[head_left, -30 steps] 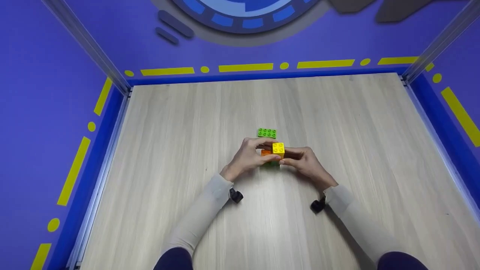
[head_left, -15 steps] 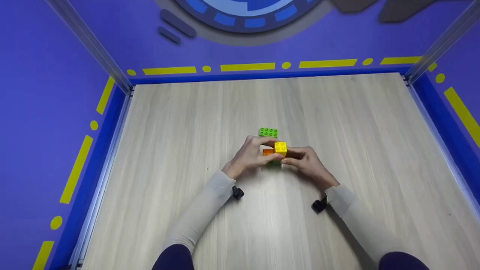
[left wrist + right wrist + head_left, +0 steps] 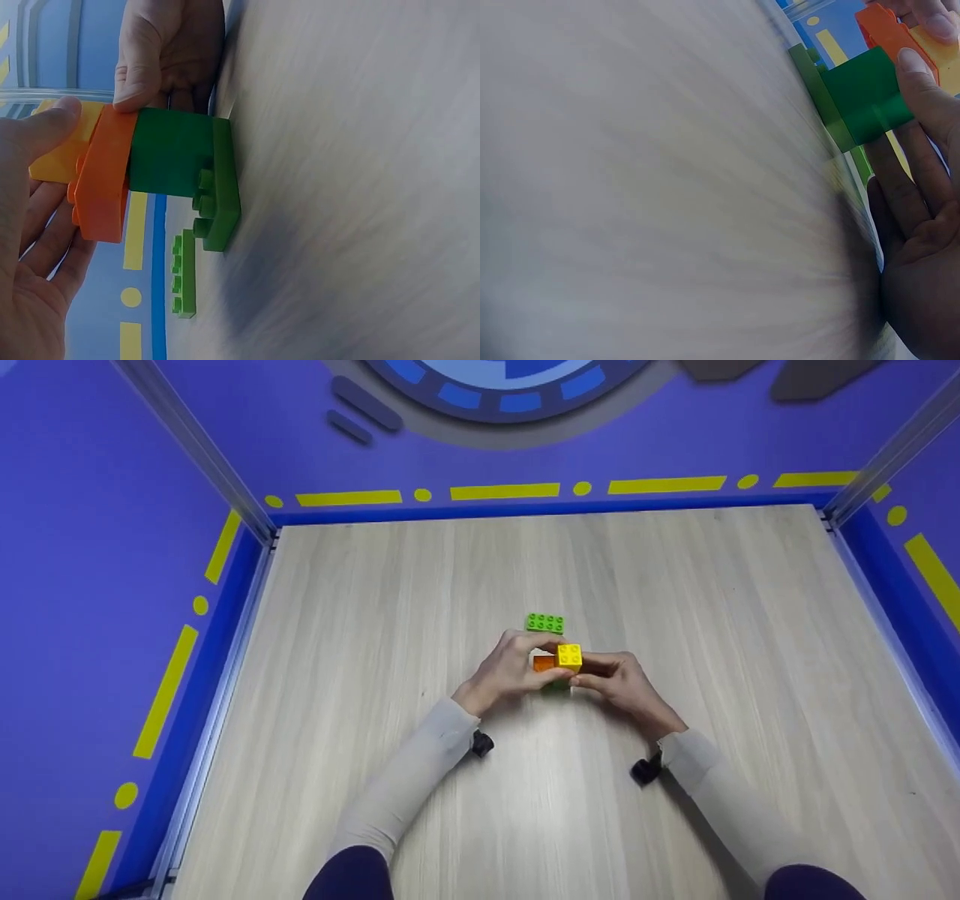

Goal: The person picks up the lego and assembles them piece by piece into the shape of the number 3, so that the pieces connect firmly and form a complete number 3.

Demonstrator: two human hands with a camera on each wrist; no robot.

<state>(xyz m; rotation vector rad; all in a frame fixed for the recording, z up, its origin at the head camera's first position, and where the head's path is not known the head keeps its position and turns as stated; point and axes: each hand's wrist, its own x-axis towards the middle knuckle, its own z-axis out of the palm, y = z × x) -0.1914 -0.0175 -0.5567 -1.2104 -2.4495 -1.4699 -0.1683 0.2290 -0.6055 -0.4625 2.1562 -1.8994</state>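
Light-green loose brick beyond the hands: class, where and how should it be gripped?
The light-green brick is probably best gripped by its short ends, from above: it lies flat, studs up; both ends look free, while the left hand and stack seem to crowd its near long side.

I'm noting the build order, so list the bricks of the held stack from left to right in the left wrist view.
Yellow brick → orange brick → dark green brick → lighter green base brick.
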